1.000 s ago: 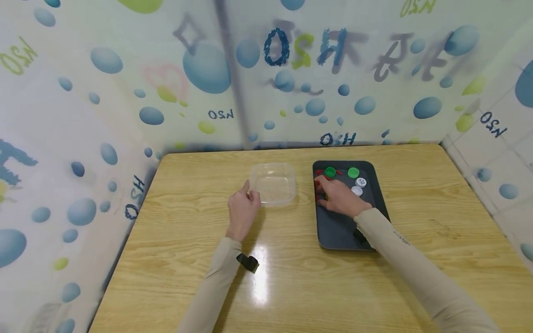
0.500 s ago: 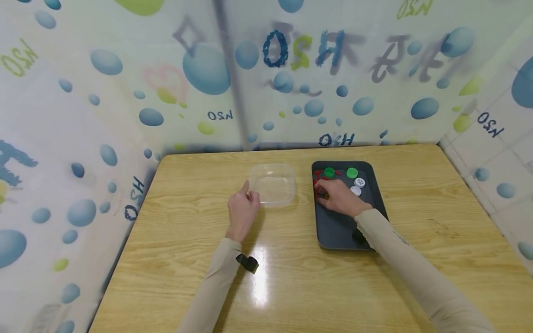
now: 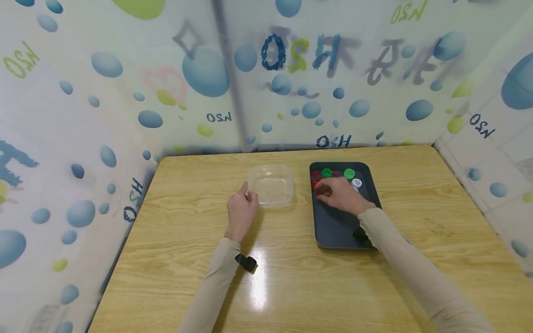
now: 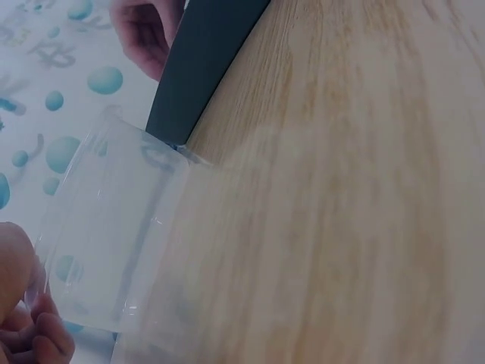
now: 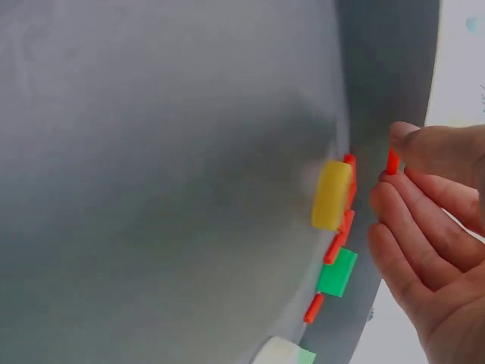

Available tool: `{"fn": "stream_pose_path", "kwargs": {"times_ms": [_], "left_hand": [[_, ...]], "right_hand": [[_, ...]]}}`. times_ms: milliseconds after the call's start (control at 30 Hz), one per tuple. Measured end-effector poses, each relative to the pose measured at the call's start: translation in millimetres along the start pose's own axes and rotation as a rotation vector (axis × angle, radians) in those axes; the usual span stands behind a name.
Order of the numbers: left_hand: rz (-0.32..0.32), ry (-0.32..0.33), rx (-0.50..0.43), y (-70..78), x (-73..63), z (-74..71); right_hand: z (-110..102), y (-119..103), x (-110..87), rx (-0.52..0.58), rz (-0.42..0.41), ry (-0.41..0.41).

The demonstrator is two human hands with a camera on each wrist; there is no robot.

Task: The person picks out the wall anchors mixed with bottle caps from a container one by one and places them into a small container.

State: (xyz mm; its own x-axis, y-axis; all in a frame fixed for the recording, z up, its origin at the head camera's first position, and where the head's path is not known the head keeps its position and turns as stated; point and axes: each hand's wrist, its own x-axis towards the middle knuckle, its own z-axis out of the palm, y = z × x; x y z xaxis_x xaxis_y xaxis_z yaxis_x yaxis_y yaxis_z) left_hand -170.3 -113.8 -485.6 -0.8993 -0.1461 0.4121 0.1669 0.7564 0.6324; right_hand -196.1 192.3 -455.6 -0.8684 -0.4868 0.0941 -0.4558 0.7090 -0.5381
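Head view: the left hand (image 3: 242, 210) holds the near-left corner of the clear container (image 3: 271, 186), thumb on its rim. The right hand (image 3: 339, 196) rests in the black tray (image 3: 339, 231) on the surface (image 3: 291, 277), among 2 green caps (image 3: 326, 173) and red pieces. Wall writing reads mirrored "H2O".

Left wrist view: the container (image 4: 114, 243) appears thin and light, likely flexible; hold by the rim.

Right wrist view: the right-hand grip pinches a small red piece (image 5: 392, 161), probably stiff and light, beside a yellow cap (image 5: 332, 195).
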Motion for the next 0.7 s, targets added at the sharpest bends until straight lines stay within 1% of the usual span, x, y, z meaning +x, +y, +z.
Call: {"fn": "stream_pose_path", "kwargs": {"times_ms": [167, 333, 567, 700], "left_hand": [[-0.007, -0.021, 0.006, -0.3, 0.3, -1.3], [-0.006, -0.022, 0.011, -0.2, 1.0, -2.2], [0.018, -0.014, 0.031, 0.3, 1.8, -2.9], [0.023, -0.031, 0.037, 1.5, 2.2, -3.6]], "right_hand": [[-7, -1, -1.9, -0.006, 0.019, 0.016], [-13, -1, -4.1, 0.027, 0.044, 0.009], [-24, -1, -5.6, 0.002, 0.0, 0.065], [-29, -3, -5.3, 0.004, -0.007, 0.073]]}}
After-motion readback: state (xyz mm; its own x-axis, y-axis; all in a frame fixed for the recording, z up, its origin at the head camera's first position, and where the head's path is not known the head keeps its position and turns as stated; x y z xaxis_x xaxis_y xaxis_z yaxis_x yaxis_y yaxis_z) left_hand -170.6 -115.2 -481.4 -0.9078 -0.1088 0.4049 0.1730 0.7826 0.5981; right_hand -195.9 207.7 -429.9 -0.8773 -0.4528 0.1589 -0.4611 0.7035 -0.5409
